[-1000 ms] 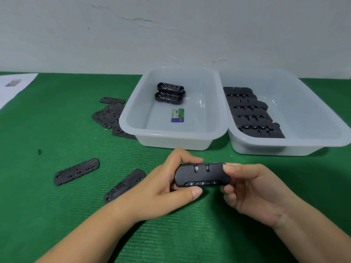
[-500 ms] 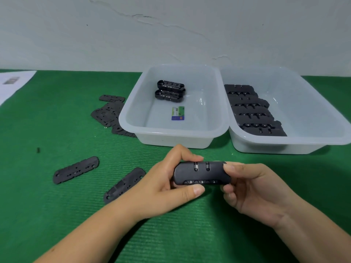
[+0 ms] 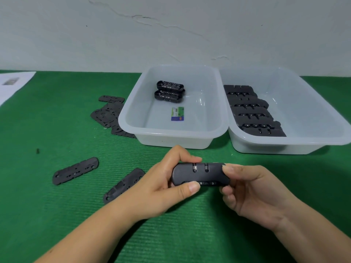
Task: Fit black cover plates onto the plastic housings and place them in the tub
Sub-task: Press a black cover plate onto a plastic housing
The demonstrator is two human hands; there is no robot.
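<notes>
Both hands hold one black plastic housing [image 3: 201,173] just above the green mat, in front of the tubs. My left hand [image 3: 161,185] grips its left end, thumb on the near edge and fingers over the top. My right hand [image 3: 252,190] pinches its right end. Number dials show along the housing's near side. Two loose black cover plates [image 3: 76,170] [image 3: 123,185] lie on the mat to the left. The left tub [image 3: 133,114] holds two housings [image 3: 170,91]. The right tub [image 3: 322,118] holds a row of several black housings [image 3: 250,111].
A pile of several more cover plates [image 3: 108,114] lies against the left tub's left wall. A small green and blue card [image 3: 177,113] lies on the left tub's floor. A white paper sheet [image 3: 13,84] sits at the far left. A white wall stands behind the table.
Both hands and the housing stay almost where they were. The view has tilted slightly, shifting the tubs a little upward in the frame.
</notes>
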